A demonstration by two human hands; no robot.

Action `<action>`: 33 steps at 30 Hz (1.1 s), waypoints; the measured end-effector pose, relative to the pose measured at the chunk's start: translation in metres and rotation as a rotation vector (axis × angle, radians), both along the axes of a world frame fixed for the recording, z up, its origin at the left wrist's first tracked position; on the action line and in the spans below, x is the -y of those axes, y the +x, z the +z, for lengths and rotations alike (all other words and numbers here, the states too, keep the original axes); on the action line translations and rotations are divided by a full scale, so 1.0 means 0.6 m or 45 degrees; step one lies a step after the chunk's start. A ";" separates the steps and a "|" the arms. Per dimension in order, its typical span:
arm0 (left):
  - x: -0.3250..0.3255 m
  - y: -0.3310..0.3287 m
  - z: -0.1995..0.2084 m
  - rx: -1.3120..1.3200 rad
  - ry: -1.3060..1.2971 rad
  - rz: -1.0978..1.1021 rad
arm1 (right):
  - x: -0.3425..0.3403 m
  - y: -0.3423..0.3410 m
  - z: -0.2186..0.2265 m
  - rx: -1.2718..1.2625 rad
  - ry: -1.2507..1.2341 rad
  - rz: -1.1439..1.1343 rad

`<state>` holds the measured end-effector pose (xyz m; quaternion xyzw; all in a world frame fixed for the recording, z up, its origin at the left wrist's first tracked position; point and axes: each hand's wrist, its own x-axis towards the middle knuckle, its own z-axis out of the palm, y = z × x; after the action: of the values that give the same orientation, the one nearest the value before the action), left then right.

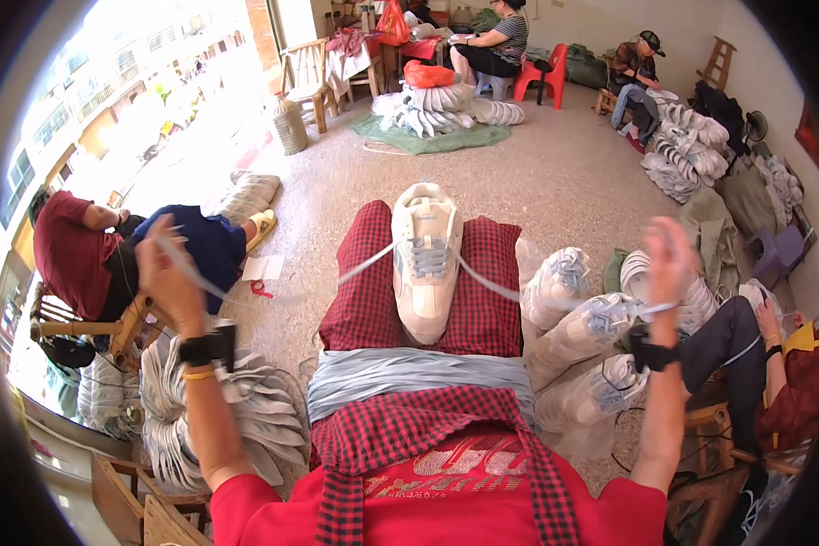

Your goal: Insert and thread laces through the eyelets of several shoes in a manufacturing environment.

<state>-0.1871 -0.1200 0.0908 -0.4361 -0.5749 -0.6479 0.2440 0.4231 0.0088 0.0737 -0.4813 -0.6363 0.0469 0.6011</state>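
A cream sneaker [419, 305] rests between my thighs, which a red-and-black checked apron covers, its toe toward me. Its flat grey-blue shoelace [429, 257] crosses the tongue in several rows. From the upper eyelets, two long lace ends stretch out to either side. My left hand [168, 273], raised far out to the left, grips one end with bent fingers. On the opposite side my right hand [672, 264], also lifted and somewhat blurred, holds the other end. Both hands are well apart from the shoe. Pale blue cloth strips [419, 378] lie across my lap.
Laced shoes in clear wrapping [578, 328] stand beside my right leg. Stacked shoe parts [218, 414] lie at my left. Co-workers sit close on both sides, one in a maroon shirt [73, 255]. Farther off are a shoe pile [428, 114] and a red chair [544, 77].
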 end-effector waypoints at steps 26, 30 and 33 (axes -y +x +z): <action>-0.197 0.304 -0.157 0.645 -0.898 -1.008 | -0.102 -0.347 -0.113 0.074 -0.388 0.838; -0.202 0.296 -0.172 0.640 -0.843 -1.050 | -0.104 -0.340 -0.104 0.165 -0.492 0.893; -0.198 0.308 -0.163 0.490 -0.818 -1.006 | -0.104 -0.335 -0.103 0.194 -0.517 0.879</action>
<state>-0.0021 -0.0011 -0.0069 -0.5449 -0.5707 -0.5501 -0.2733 0.2220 0.0714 0.0121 -0.3505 -0.7809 0.3348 0.3941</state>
